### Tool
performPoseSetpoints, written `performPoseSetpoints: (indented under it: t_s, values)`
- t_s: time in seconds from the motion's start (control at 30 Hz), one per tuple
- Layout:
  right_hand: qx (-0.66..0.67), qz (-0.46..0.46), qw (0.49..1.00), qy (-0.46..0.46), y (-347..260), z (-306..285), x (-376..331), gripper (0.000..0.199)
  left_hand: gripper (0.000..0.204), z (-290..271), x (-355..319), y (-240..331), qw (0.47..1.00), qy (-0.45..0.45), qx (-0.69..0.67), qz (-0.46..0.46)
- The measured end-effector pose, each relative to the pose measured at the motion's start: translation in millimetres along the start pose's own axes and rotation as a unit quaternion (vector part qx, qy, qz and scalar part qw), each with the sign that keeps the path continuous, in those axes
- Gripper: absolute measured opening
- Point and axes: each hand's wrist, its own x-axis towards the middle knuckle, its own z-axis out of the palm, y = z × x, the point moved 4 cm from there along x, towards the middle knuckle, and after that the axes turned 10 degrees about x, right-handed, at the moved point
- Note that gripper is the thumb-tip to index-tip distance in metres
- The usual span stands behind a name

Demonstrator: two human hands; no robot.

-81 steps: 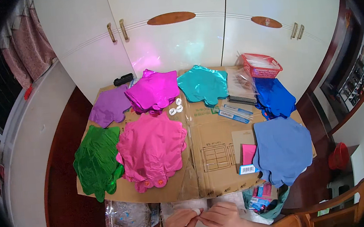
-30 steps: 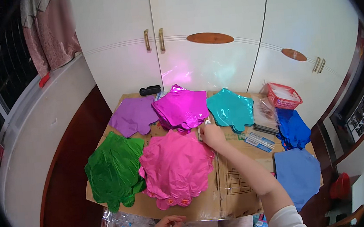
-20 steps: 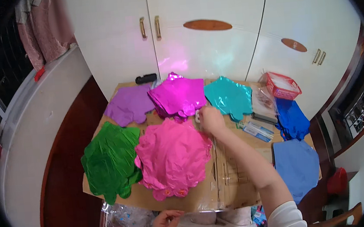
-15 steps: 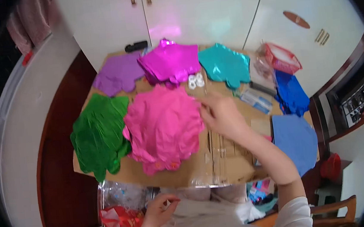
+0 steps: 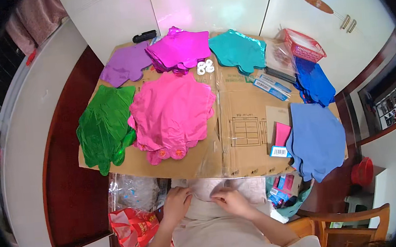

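Observation:
Both hands are low in front of my body, just off the near edge of the cardboard [image 5: 246,140]. My left hand [image 5: 178,203] has its fingers curled in. Across a small gap, my right hand [image 5: 231,201] pinches thumb and fingertips together. What either one holds, if anything, is too small to see. Nearest on the cardboard lies a pile of pink foil shapes [image 5: 173,111], like deflated balloons, with two orange round marks at the bottom. Green foil shapes [image 5: 106,127] lie to its left. Behind are purple [image 5: 126,64], magenta [image 5: 180,50] and teal [image 5: 238,49] piles.
On the right are grey-blue sheets [image 5: 317,136], a pink packet [image 5: 281,137], blue-white packets [image 5: 272,88], dark blue foil [image 5: 314,82] and a red basket [image 5: 305,46]. White ribbon rolls [image 5: 205,67] lie at centre back. A red bag [image 5: 134,228] sits below left, a wooden chair [image 5: 352,220] right.
My right hand has left the right edge of the pink pile and come back to my lap. My left hand has moved slightly up. The pink pile now lies flatter.

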Motion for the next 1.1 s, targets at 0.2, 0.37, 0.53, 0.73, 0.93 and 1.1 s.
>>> performPoseSetpoints:
  t_s: [0.2,0.37,0.53,0.73,0.93,1.1]
  values:
    - [0.023,0.031,0.999,-0.002,7,18,11,0.018,0.018,12,3,1,0.998,-0.017,0.014,0.051]
    - [0.022,0.07,0.997,-0.004,8,18,11,0.018,0.013,23,-6,-5,0.994,-0.038,0.049,0.087]
    - [0.075,0.081,0.994,0.02,18,13,-1,0.014,0.011,25,-21,-21,0.993,-0.07,0.037,0.085]
    - [-0.02,0.046,0.998,0.032,-1,21,-1,0.014,0.015,11,-13,-4,0.994,-0.032,0.058,0.091]
    - [0.016,0.067,0.994,0.083,13,22,0,0.013,0.014,9,-9,11,0.995,-0.002,0.047,0.085]
    - [0.039,0.072,0.995,0.048,4,22,2,0.012,0.017,13,-9,19,0.995,0.01,0.057,0.086]
